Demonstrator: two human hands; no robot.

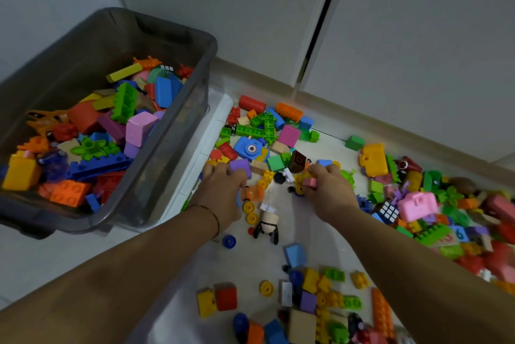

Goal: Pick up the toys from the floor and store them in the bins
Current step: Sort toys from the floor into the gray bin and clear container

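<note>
At the left, a grey translucent bin (195, 98) is being kept beside the spill, already loaded well up with building blocks. Just right of it, the left hand (223, 187) is being lowered onto the floor (301, 212), its fingers being curled over the near edge of a purple block (241, 166). Whether that block is truly being gripped cannot be told, since the fingertips are being hidden by the back of the hand. Further right, a small pink brick (310, 182) is being pinched by the right hand (328, 187), with yellow pieces bunched under the narrowed fingers. The gathering step appears to be in hand. Next, both handfuls are likely to need lifting and carrying left over the bin's rim without loose pieces being dropped. Many toys are still being left on the floor, among them a blue toy camera (249, 146) between the hands and the wall, and a pink toy camera (417, 205) in the heap at the right. That heap is being cut off by the frame's edge, and its far pieces are too blurred to name.
</note>
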